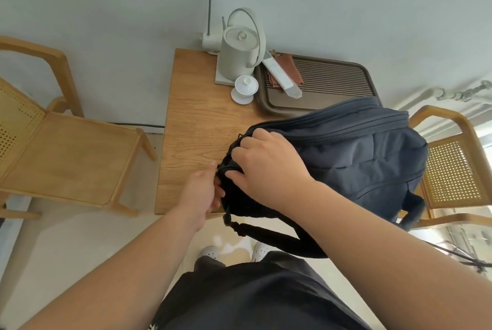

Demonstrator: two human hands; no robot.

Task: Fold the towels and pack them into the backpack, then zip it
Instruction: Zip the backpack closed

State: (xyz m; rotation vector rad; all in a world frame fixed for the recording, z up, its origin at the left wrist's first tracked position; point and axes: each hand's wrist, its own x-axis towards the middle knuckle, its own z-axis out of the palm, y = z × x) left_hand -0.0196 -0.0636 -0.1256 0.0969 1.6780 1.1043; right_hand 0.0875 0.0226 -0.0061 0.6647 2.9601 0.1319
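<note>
Position: the backpack [359, 153] lies on its side on the wooden table [197, 122]. Its long axis runs left to right across the near right part of the top. Its top end points left, near the table's front edge, and its base reaches towards the chair [452, 169] on the right. One strap [279, 239] hangs off the near edge.

Grip, left hand [202, 191]: it is set against the bag's left end, low down, with fingers bent in and pinching at the fabric there. Whether the zip pull sits between them cannot be made out, as the fingertips are hidden against the dark cloth.

Grip, right hand [266, 167]: it is laid over the same end from above, fingers curled over the rim, clutching and steadying it.

Governing relation: both hands sit at the left end, and nearly the whole bag stretches away to the right of them. The zip lines [346, 123] follow that long axis. In my judgement any closing pull must travel along that axis and round the end. The left hand is nearer the start of it, while the right hand anchors.

Condition of the bag: dark blue-grey, padded, full-looking and softly rounded. No towels are visible anywhere, so they are probably already inside. Whether the opening is shut cannot be told.

Also present: a kettle [239, 52], a lidded cup [243, 88] and a slatted tray [332, 82] at the far side.
</note>
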